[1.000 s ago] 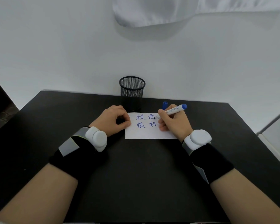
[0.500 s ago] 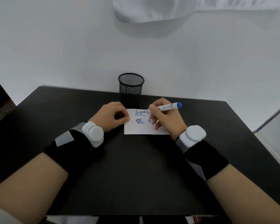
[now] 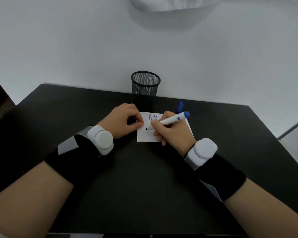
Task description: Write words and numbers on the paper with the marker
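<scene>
A small white paper (image 3: 144, 135) lies on the black table (image 3: 144, 177), with blue handwritten characters at its top. My right hand (image 3: 172, 133) grips a white marker (image 3: 170, 121) with a blue end. The marker's dark tip rests at the paper's left part, below the visible character. The hand covers the rest of the writing and the paper's right half. My left hand (image 3: 122, 120) is curled, its thumb and fingertips pressing the paper's left edge. Both wrists wear black bands with white pods.
A black mesh pen cup (image 3: 145, 86) stands at the table's back edge, just behind the paper. The marker's blue cap (image 3: 180, 107) lies to the cup's right. A white wall rises behind the table, and the table's right edge drops off near a grey bar.
My right hand has moved left and down across the paper, bringing the marker tip from the top row to the lower left. It now covers most of the written characters. My left hand has stayed put.
</scene>
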The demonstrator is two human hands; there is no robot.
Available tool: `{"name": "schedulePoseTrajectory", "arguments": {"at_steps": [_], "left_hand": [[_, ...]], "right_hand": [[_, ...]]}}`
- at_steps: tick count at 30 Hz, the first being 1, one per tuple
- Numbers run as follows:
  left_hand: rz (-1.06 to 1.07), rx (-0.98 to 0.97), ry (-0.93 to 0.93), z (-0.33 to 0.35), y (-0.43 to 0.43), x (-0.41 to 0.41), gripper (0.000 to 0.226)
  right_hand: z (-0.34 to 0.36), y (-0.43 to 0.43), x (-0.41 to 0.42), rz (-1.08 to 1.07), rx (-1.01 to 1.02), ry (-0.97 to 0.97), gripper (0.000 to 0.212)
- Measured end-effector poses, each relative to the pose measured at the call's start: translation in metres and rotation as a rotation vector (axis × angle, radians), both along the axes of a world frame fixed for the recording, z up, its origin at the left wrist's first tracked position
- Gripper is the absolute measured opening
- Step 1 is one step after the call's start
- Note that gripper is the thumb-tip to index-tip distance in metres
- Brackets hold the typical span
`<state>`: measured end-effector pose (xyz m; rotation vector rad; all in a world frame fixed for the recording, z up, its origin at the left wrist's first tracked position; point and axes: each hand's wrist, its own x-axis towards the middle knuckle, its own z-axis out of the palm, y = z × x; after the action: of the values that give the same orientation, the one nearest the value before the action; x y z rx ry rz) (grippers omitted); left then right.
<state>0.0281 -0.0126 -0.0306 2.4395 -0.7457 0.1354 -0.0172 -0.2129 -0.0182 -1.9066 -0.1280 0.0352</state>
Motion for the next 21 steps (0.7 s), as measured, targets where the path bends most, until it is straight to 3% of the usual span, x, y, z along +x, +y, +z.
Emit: {"name": "schedulePoseTrajectory", "arguments": {"at_steps": [21], "left_hand": [[-0.003,-0.013,0.098,0.0042,0.0002,-0.0017,0.007]], "right_hand": [[0.0009,-0.0008,-0.0002,0.008,-0.15,-0.075,0.022]]}}
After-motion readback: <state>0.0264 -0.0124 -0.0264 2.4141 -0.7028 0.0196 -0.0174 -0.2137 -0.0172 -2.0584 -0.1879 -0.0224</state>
